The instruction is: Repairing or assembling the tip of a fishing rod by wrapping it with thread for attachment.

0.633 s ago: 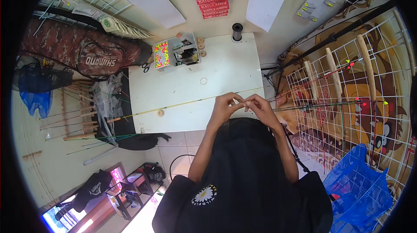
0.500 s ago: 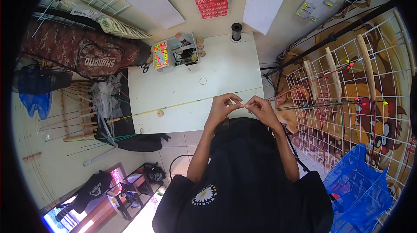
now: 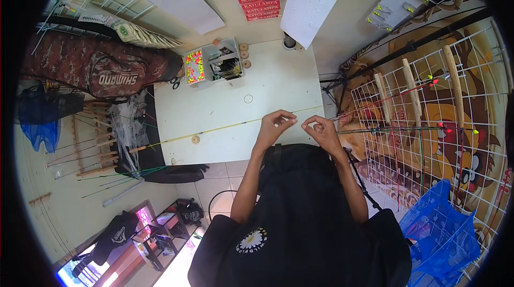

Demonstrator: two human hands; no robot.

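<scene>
The rod [image 3: 214,129] lies across the table [image 3: 284,83], just beyond left hand [image 3: 272,130] and right hand [image 3: 324,136]. Both pinch narrowly; whether they hold something, I cannot tell.

A slim yellow rod [image 3: 214,129] lies across the white table [image 3: 284,83].

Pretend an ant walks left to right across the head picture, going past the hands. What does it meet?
Blue bag → clear plastic → small wooden disc → left hand → right hand → blue net.
</scene>
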